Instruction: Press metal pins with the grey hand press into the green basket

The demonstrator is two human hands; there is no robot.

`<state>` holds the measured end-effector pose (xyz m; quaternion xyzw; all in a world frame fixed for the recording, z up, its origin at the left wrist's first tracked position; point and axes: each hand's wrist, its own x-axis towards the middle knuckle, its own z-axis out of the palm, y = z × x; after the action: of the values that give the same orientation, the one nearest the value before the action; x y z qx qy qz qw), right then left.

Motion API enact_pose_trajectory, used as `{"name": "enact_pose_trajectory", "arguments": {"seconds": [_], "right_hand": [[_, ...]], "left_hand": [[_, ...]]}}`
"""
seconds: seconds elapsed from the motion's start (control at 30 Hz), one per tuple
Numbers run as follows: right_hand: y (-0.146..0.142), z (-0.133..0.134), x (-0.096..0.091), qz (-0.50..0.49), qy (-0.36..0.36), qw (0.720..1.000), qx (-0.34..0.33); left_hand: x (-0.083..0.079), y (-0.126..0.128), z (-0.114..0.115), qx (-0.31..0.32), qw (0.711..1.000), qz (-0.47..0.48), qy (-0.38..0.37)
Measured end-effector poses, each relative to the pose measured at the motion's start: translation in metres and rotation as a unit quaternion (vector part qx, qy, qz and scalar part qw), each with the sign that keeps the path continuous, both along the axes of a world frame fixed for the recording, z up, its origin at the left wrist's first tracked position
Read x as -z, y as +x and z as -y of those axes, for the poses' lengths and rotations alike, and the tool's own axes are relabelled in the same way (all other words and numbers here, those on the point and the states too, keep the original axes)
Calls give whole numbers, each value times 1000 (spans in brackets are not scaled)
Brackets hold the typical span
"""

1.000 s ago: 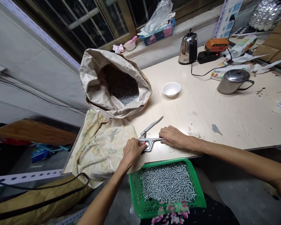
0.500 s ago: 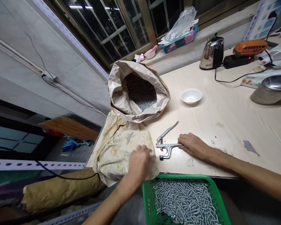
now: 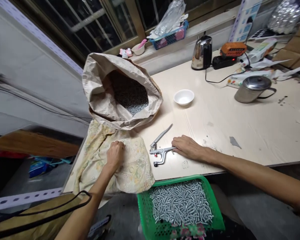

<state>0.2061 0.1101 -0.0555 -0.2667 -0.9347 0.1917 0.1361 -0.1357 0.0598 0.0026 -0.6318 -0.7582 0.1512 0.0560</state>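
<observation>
My left hand (image 3: 115, 155) is closed in a loose fist on the flowered yellow cloth (image 3: 136, 163). It covers the spot where the small pile of screws lay, and whatever its fingers hold is hidden. My right hand (image 3: 186, 146) rests on the table with its fingers closed over the handle end of the snap pliers (image 3: 162, 152). The pliers lie on their side, with the other handle raised away at an angle. Below the table edge, a green plastic basket (image 3: 140, 213) holds a great many silver screws (image 3: 181, 203).
An open paper-lined sack (image 3: 97, 96) with more screws (image 3: 137, 108) stands behind the cloth. A white bowl (image 3: 184, 97), a steel kettle (image 3: 202, 51), an orange battery (image 3: 233, 50) on its charger and a lidded steel mug (image 3: 252, 89) are on the table (image 3: 215, 123).
My left hand has moved left and away from me, onto the screws on the cloth, hiding them. My right hand stays at the pliers. The view has turned right.
</observation>
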Motion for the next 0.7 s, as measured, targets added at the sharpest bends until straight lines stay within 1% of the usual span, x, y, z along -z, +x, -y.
{"name": "enact_pose_trajectory", "arguments": {"seconds": [0.07, 0.13, 0.23, 0.3, 0.37, 0.43, 0.53, 0.63, 0.7], "right_hand": [[0, 0, -2, -6, 13, 1000, 10], [0, 2, -3, -21, 57, 998, 17], [-4, 10, -2, -27, 152, 988, 17], [-9, 17, 0, -19, 198, 980, 19], [-14, 23, 3, -10, 222, 975, 23], [-20, 27, 3, 3, 223, 974, 34], [-28, 32, 0, 23, 186, 980, 62], [-38, 35, -6, 60, 145, 985, 72], [-44, 36, -12, 96, 118, 986, 67]], "left_hand": [[-3, 7, 1, 7, 998, 37, 45], [-8, 21, 5, 5, 989, 111, 93], [-17, 51, 16, -19, 957, 254, 141], [-21, 72, 25, -37, 927, 346, 138], [-20, 89, 33, -48, 900, 418, 112], [-15, 99, 39, -60, 882, 460, 87], [-2, 104, 42, -81, 865, 489, 76], [8, 102, 41, -95, 858, 499, 78], [11, 101, 39, -91, 861, 493, 81]]}}
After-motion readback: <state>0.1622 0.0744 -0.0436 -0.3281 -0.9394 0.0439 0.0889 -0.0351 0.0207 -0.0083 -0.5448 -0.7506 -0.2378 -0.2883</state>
